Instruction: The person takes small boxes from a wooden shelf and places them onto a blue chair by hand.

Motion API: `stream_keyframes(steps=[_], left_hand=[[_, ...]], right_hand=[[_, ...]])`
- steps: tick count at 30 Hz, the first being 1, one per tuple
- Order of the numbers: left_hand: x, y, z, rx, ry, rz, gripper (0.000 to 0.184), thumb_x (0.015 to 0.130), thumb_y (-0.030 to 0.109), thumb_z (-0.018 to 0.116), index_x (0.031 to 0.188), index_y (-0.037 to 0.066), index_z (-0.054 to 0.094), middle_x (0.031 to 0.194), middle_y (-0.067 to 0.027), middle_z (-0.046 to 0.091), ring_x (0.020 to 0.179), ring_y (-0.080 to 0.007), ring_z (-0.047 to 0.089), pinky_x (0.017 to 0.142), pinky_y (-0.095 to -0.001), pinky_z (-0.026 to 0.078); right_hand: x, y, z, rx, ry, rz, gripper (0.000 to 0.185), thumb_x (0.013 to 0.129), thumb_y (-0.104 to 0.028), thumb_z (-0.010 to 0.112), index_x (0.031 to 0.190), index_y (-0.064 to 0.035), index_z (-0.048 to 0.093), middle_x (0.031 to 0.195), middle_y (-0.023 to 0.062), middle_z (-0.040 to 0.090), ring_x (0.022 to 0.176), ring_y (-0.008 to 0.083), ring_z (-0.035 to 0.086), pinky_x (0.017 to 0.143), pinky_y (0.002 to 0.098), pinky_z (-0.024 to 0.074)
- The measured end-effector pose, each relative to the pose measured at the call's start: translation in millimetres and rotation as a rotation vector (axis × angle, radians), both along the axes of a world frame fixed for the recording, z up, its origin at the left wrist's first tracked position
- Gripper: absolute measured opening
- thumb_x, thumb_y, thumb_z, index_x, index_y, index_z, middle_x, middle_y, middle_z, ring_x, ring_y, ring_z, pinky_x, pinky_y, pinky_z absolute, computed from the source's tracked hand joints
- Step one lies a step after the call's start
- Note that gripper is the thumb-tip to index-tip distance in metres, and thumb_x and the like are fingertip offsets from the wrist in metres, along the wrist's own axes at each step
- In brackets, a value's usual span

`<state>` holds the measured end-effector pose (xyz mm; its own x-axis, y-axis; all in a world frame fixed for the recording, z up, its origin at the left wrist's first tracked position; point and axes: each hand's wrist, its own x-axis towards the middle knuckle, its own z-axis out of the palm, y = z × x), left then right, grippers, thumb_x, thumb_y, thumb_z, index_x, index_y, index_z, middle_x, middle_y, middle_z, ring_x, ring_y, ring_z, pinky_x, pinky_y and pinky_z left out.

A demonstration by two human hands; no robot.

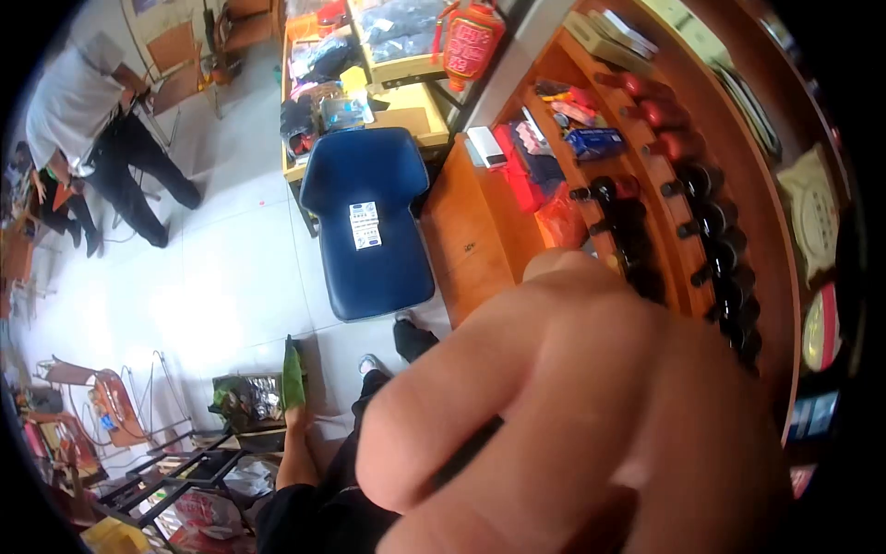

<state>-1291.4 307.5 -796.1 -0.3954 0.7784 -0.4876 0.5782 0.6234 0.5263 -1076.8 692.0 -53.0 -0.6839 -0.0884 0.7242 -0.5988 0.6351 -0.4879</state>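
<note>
My right hand [572, 397] looms very large, close to the camera. Its fingers are bent with a dark gap between two of them, and nothing shows in its grasp; part of it runs out of view. Lower down, my left hand [295, 415] is closed on a long, narrow green piece [293, 374] that tapers upward; its exact kind I cannot make out. Beside that hand is a box-like holder [249, 397] with green and shiny contents. A blue chair [365, 277] faces me, with a white printed packet [365, 225] lying on it.
A wooden rack [678, 268] with dark bottles stands at the right, next to an orange-brown cabinet [480, 249]. Behind the chair is a cluttered table [406, 69]. A person [101, 120] stands at the upper left. A black metal frame [175, 471] occupies the lower left.
</note>
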Motion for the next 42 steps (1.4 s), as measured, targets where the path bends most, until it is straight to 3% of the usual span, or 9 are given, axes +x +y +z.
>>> stream_keyframes(steps=[5,10,11,14,16,19,25,32,42], left_hand=[[21.4,-37.1,33.6,-0.177,-0.208,0.354,0.032,0.088,0.034,0.051,0.082,0.004,0.06,0.074,-0.0064,0.057,0.066,-0.0197,0.056,0.057,-0.0359,0.045],[-44.7,89.1,68.8,0.692,-0.118,0.375,0.035,0.092,0.035,0.045,0.088,0.004,0.061,0.082,-0.0066,0.058,0.074,-0.0178,0.055,0.066,-0.0354,0.045],[-38.3,154.3,196.9,0.608,-0.305,0.536,0.037,0.094,0.032,0.039,0.104,0.004,0.059,0.088,-0.0071,0.058,0.079,-0.017,0.053,0.069,-0.0336,0.044],[-1.7,198.2,504.9,1.276,0.581,0.207,0.034,0.096,0.02,0.033,0.115,0.0,0.055,0.109,-0.0135,0.06,0.106,-0.0252,0.055,0.091,-0.0389,0.042],[56.1,190.1,617.8,1.633,0.658,-0.072,0.035,0.096,0.021,0.033,0.115,0.001,0.054,0.109,-0.013,0.059,0.105,-0.0243,0.054,0.089,-0.0382,0.043],[172.7,180.8,697.5,1.866,0.421,-0.795,0.035,0.096,0.023,0.034,0.115,0.002,0.054,0.108,-0.0122,0.059,0.102,-0.0229,0.054,0.087,-0.0372,0.043],[370.7,171.0,741.0,1.723,-0.044,-1.573,0.035,0.095,0.026,0.035,0.116,0.004,0.054,0.107,-0.0106,0.057,0.098,-0.0202,0.053,0.083,-0.0353,0.044],[467.9,154.4,770.1,1.725,-0.319,-1.864,0.036,0.095,0.03,0.036,0.117,0.006,0.053,0.105,-0.0088,0.056,0.092,-0.017,0.052,0.078,-0.033,0.046],[469.2,107.8,781.8,1.807,-0.715,-1.991,0.038,0.094,0.035,0.037,0.118,0.01,0.052,0.103,-0.0061,0.054,0.084,-0.0125,0.051,0.07,-0.0297,0.047]], right_hand=[[75.9,-45.4,24.7,0.099,-0.043,-0.156,0.025,0.084,-0.029,0.051,0.104,-0.0149,0.057,0.088,0.0062,0.056,0.079,0.017,0.052,0.067,0.0307,0.0435],[182.9,-91.3,45.5,0.181,-0.146,-0.401,0.026,0.085,-0.037,0.052,0.102,-0.019,0.058,0.087,0.0058,0.055,0.08,0.0184,0.051,0.068,0.0323,0.0425],[206.7,-101.2,45.3,0.188,-0.174,-0.452,0.026,0.085,-0.039,0.052,0.102,-0.0198,0.058,0.087,0.0058,0.054,0.08,0.0186,0.05,0.068,0.0326,0.0423],[280.9,-129.9,54.2,0.199,-0.209,-0.537,0.026,0.085,-0.041,0.052,0.101,-0.0208,0.058,0.086,0.0057,0.054,0.079,0.019,0.05,0.067,0.033,0.042],[324.0,-146.1,47.4,0.163,-0.167,-0.535,0.025,0.085,-0.039,0.053,0.1,-0.0196,0.059,0.086,0.0059,0.055,0.078,0.0187,0.051,0.067,0.0326,0.0423],[386.6,-169.9,26.6,0.118,-0.131,-0.6,0.023,0.084,-0.035,0.053,0.098,-0.0178,0.059,0.085,0.0063,0.056,0.076,0.0183,0.052,0.066,0.032,0.0428],[510.6,-237.3,-15.4,0.075,-0.074,-0.804,0.019,0.082,-0.027,0.054,0.096,-0.0143,0.06,0.083,0.0069,0.058,0.072,0.0174,0.053,0.064,0.0308,0.0437],[576.9,-373.2,-14.4,0.234,-0.007,-1.24,0.015,0.08,-0.017,0.055,0.093,-0.0101,0.06,0.081,0.0077,0.061,0.068,0.0165,0.055,0.062,0.0295,0.0448],[540.3,-570.7,-2.8,0.762,0.044,-2.068,0.012,0.077,-0.004,0.057,0.088,-0.0041,0.061,0.078,0.0088,0.064,0.061,0.015,0.058,0.059,0.0275,0.0463]])
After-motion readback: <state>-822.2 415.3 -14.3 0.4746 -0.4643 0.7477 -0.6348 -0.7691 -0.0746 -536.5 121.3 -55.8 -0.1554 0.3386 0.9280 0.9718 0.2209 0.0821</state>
